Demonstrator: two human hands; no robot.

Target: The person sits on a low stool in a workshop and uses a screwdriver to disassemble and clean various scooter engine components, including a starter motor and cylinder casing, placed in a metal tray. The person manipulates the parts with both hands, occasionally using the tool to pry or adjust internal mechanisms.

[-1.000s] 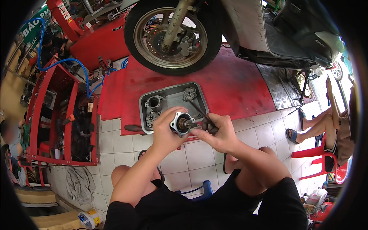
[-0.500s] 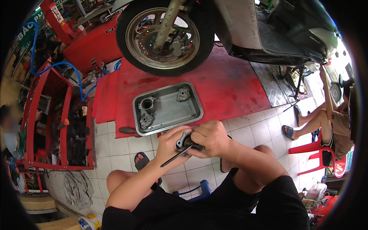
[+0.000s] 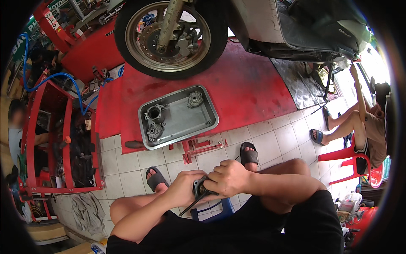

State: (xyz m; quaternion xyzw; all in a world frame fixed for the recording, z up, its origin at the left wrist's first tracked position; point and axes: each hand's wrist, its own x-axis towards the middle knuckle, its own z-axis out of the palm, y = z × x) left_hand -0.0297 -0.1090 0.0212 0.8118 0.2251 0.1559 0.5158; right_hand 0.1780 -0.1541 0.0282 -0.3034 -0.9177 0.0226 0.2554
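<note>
Between my knees, my left hand [image 3: 185, 189] is wrapped round a small metal part [image 3: 198, 183] with a dark flanged face. My right hand [image 3: 228, 178] closes over the other side of the same part, its fingers curled against it. From between the hands a thin dark rod [image 3: 191, 207] sticks out toward my lap. Which hand grips the rod cannot be made out, and its upper end is hidden. Beyond my hands, a grey metal tray [image 3: 179, 137] holds several metal castings, among them a round-bored housing [image 3: 154, 112].
The tray rests on a red lift platform [image 3: 249, 97] under a scooter's front wheel [image 3: 165, 42]. A dark-handled tool [image 3: 134, 144] lies at the platform's edge. Left stands a red tool trolley [image 3: 63, 135]. A blue stool [image 3: 220, 210] is below my hands. A person sits on a red chair [image 3: 344, 158] at right.
My hands have come down toward my lap with the metal part still in them, and the rod now points more steeply downward. The view has shifted, showing more floor beyond my hands.
</note>
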